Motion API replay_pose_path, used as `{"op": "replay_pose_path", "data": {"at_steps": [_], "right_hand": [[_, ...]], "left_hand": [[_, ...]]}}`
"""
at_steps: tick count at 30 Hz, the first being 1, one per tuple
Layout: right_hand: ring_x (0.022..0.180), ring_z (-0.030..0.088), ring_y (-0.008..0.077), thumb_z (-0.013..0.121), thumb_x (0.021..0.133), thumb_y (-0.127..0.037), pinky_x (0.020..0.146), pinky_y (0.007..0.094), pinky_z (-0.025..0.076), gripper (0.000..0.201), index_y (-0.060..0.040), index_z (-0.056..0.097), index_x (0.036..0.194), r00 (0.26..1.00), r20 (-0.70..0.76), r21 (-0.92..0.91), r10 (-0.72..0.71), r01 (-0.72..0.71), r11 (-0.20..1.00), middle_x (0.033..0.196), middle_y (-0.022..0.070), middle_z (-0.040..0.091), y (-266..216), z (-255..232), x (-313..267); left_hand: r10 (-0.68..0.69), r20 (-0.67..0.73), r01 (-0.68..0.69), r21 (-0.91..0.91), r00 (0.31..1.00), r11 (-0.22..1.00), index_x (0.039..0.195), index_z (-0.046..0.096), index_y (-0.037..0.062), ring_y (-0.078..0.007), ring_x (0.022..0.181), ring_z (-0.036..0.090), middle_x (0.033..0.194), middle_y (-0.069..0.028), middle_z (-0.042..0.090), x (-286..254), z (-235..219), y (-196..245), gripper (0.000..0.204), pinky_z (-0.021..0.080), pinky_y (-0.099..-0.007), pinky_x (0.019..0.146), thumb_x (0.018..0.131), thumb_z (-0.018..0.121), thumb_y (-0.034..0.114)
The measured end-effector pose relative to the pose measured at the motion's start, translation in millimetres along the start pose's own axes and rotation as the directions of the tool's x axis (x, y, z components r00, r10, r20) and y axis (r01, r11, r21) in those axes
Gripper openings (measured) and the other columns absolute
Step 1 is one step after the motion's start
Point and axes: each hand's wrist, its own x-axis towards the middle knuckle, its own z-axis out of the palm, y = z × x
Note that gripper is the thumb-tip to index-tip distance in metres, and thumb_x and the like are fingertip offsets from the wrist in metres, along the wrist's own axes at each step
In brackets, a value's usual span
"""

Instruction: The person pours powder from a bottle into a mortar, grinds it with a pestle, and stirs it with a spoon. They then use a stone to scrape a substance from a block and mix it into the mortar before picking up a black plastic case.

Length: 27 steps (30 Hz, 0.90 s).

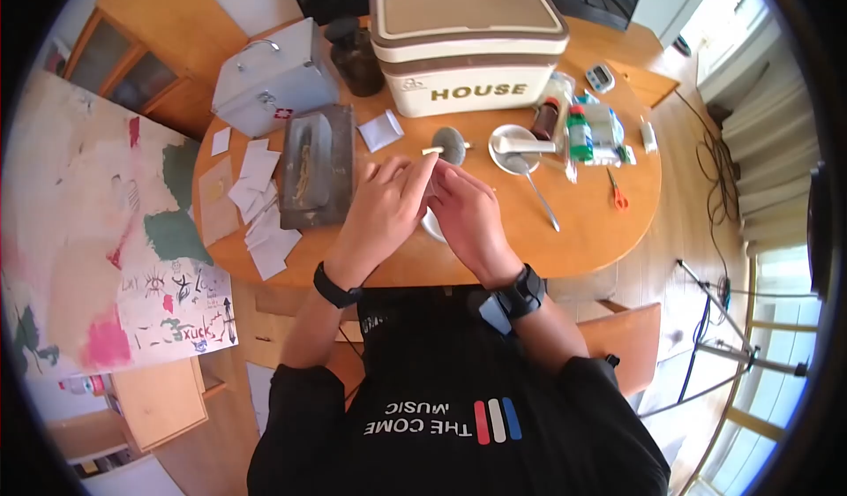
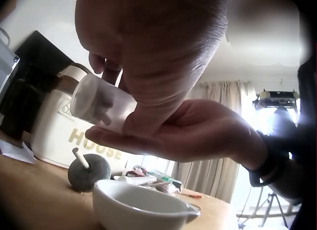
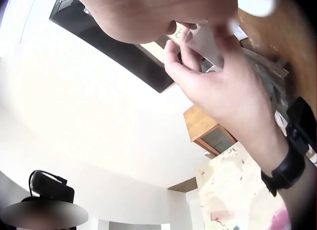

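Nearest the left wrist camera, the left hand (image 2: 156, 61) grips a translucent cup (image 2: 96, 103). The right hand (image 2: 198, 136) lies straight-fingered beneath it, above a white bowl (image 2: 141, 205).

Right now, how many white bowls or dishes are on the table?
2. One, a white spouted bowl, sits below the left hand and right hand; the other, a white dish with a spoon in it, is left of the scissors. Others may be hidden.
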Motion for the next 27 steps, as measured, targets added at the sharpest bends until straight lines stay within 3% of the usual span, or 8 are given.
{"op": "replay_pose_path", "data": {"at_steps": [5,8,11,14,20,23,27], "right_hand": [[0.111,0.068,0.0257,0.042,0.108,-0.007,0.096,0.0392,0.053,0.038,0.0114,0.057,0.138,0.994,-0.104,-0.003,0.015,-0.015,1.000,0.126,0.0184,0.069,5.2,-3.0,-6.6],[0.111,0.067,0.0256,0.042,0.107,-0.006,0.095,0.0387,0.053,0.037,0.0116,0.058,0.135,0.992,-0.125,0.014,0.007,-0.006,1.000,0.125,0.0181,0.068,12.6,-12.3,-8.5],[0.111,0.067,0.0255,0.044,0.106,-0.005,0.094,0.0385,0.054,0.035,0.0116,0.059,0.133,0.990,-0.143,0.028,0.007,-0.003,1.000,0.124,0.0178,0.068,16.5,-19.6,-9.2],[0.113,0.066,0.0251,0.046,0.105,-0.003,0.093,0.0382,0.054,0.033,0.0116,0.059,0.132,0.986,-0.164,0.044,0.023,-0.016,0.999,0.124,0.0175,0.067,15.5,-21.1,-11.4],[0.111,0.068,0.0223,0.048,0.103,0.000,0.091,0.0330,0.056,0.038,0.0119,0.058,0.138,0.987,-0.160,-0.079,-0.014,0.002,0.997,0.128,0.0166,0.068,17.9,-18.1,-12.7],[0.109,0.069,0.0201,0.052,0.102,0.001,0.088,0.0302,0.056,0.040,0.0111,0.058,0.140,0.989,-0.143,-0.154,-0.042,0.020,0.988,0.127,0.0159,0.070,17.2,-14.7,-12.5],[0.108,0.069,0.0191,0.054,0.101,0.002,0.088,0.0295,0.056,0.040,0.0106,0.060,0.139,0.981,-0.173,-0.242,-0.085,0.042,0.969,0.126,0.0152,0.071,21.8,-14.1,-9.0]], "left_hand": [[0.112,0.185,-0.132,0.099,0.976,0.986,0.140,0.055,-0.0026,-0.0278,0.110,0.063,0.107,-0.0106,0.072,5.3,2.3,10.0,0.063,0.044,-0.0432,0.088,0.079,0.073,-0.001],[0.106,0.191,-0.119,0.057,0.976,0.991,0.140,0.056,-0.0006,-0.0276,0.111,0.064,0.107,-0.0096,0.073,2.3,8.0,9.3,0.063,0.044,-0.0425,0.088,0.080,0.074,-0.001],[0.074,0.170,-0.077,0.011,0.983,0.997,0.140,0.056,0.0016,-0.0274,0.111,0.064,0.108,-0.0086,0.074,-3.0,14.3,9.5,0.062,0.044,-0.0425,0.088,0.081,0.076,0.000],[0.081,0.158,-0.084,0.014,0.984,0.996,0.139,0.056,-0.0054,-0.0270,0.109,0.063,0.105,-0.0105,0.072,-6.7,15.9,12.2,0.056,0.045,-0.0414,0.087,0.085,0.068,0.001],[0.058,0.116,-0.065,0.057,0.992,0.996,0.140,0.056,-0.0027,-0.0268,0.109,0.065,0.103,-0.0088,0.073,-14.2,16.8,15.3,0.061,0.046,-0.0423,0.088,0.082,0.073,0.002],[0.009,0.045,-0.009,0.013,0.999,1.000,0.143,0.056,0.0040,-0.0290,0.109,0.066,0.112,-0.0081,0.074,-17.2,17.3,17.4,0.072,0.047,-0.0442,0.086,0.075,0.081,-0.001],[-0.031,-0.022,0.031,-0.005,0.999,0.999,0.144,0.057,0.0037,-0.0294,0.109,0.067,0.114,-0.0095,0.074,-25.4,21.8,17.6,0.073,0.049,-0.0449,0.087,0.075,0.080,-0.002]]}}
